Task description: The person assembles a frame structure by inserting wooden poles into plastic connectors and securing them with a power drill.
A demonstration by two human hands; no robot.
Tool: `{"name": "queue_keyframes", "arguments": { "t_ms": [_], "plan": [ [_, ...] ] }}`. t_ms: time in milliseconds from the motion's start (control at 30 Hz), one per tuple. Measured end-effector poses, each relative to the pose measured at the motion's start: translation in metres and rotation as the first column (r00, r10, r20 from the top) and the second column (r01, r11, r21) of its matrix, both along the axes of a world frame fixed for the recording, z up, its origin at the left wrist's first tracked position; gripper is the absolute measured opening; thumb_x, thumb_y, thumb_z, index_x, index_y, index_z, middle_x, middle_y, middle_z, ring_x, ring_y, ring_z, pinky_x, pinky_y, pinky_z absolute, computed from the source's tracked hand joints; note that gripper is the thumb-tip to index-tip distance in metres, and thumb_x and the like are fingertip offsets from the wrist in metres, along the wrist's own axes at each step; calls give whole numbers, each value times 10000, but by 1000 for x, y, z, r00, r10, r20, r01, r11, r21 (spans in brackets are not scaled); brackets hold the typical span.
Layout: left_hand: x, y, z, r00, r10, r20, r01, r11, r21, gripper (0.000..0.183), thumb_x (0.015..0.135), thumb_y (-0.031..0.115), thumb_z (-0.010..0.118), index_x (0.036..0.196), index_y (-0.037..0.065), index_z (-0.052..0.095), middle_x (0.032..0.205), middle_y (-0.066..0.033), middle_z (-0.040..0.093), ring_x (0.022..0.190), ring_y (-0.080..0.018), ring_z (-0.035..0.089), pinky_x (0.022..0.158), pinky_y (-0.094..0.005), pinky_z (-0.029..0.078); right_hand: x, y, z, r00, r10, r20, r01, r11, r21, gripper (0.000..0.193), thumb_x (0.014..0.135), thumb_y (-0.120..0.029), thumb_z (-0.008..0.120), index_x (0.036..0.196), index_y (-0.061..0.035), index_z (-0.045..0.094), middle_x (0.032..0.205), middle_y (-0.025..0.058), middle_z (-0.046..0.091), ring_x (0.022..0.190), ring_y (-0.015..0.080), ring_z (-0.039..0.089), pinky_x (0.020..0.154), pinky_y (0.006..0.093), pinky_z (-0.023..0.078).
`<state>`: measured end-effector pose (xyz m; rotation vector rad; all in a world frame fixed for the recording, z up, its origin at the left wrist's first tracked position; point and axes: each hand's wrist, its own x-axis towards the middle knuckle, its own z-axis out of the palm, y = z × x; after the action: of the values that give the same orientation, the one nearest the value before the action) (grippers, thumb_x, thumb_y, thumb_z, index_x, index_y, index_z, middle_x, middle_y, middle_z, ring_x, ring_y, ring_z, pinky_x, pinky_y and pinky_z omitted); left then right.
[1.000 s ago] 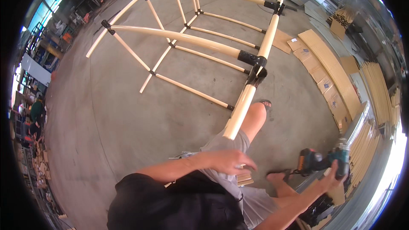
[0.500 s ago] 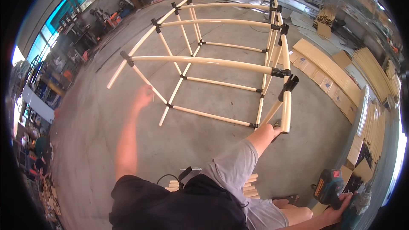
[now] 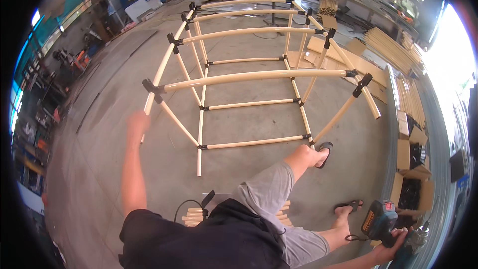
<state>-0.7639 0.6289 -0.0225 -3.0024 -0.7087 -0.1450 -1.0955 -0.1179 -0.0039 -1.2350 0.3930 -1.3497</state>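
Note:
A frame of cream pipes (image 3: 249,76) and black joints (image 3: 153,88) stands on the floor before me. My left hand (image 3: 138,123) is at its near left corner, overlapping a short pipe end (image 3: 148,103) that sticks out from the joint there. Blur hides the fingers, so whether they close on that pipe is unclear. Low at the right, my right hand (image 3: 397,243) wraps the handle of a teal and black cordless drill (image 3: 379,218), its metal chuck (image 3: 420,234) pointing away to the right.
Cut cream pipes (image 3: 193,217) lie beside my body. At the right, cardboard boxes (image 3: 425,194) with black parts stand along a metal rail (image 3: 432,139), with bundled pipes (image 3: 391,52) and flat cardboard (image 3: 338,60) farther off. Machines and tools (image 3: 74,62) line the left side.
My view has turned, and the frame appears shifted and rotated. My left hand has come from apart from the frame to its near left pipe end. The drill stays in my right hand.

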Motion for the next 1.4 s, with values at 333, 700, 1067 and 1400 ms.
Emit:
{"name": "queue_keyframes", "arguments": {
  "t_ms": [333,700,1067,1400],
  "plan": [
    [-16,35,12,959,-271,86,277,826,-491,381,888,320,630,859,-59,649,720,-186,676,662,-324,689,631,-434,526,-62,234,-34,947,-210,-245,218,976,6,329,944,-74,628,1241,60,588,829,10,521,760,93,467,753,241,401],
    [-4,38,21,847,-518,119,419,513,-749,507,939,433,586,811,-55,625,585,-113,626,438,-190,622,432,-323,509,-58,438,-17,905,-318,-281,318,947,-45,303,936,-55,624,1209,72,595,837,26,540,750,101,472,750,243,413],
    [142,123,-37,677,-503,536,727,346,-593,476,900,290,679,1192,-54,527,979,-189,666,875,-258,692,838,-390,570,-13,640,-9,865,-352,-357,331,936,-119,271,852,-23,718,1112,29,663,803,5,614,710,85,557,705,242,462],
    [201,121,-19,-79,-924,374,991,-30,134,589,712,105,776,1248,105,533,1316,-75,525,1287,-296,468,1109,-433,377,17,776,-21,845,-243,-477,264,964,-23,258,829,-118,760,1046,-12,670,848,14,632,709,107,585,690,254,470]
  ]
}}
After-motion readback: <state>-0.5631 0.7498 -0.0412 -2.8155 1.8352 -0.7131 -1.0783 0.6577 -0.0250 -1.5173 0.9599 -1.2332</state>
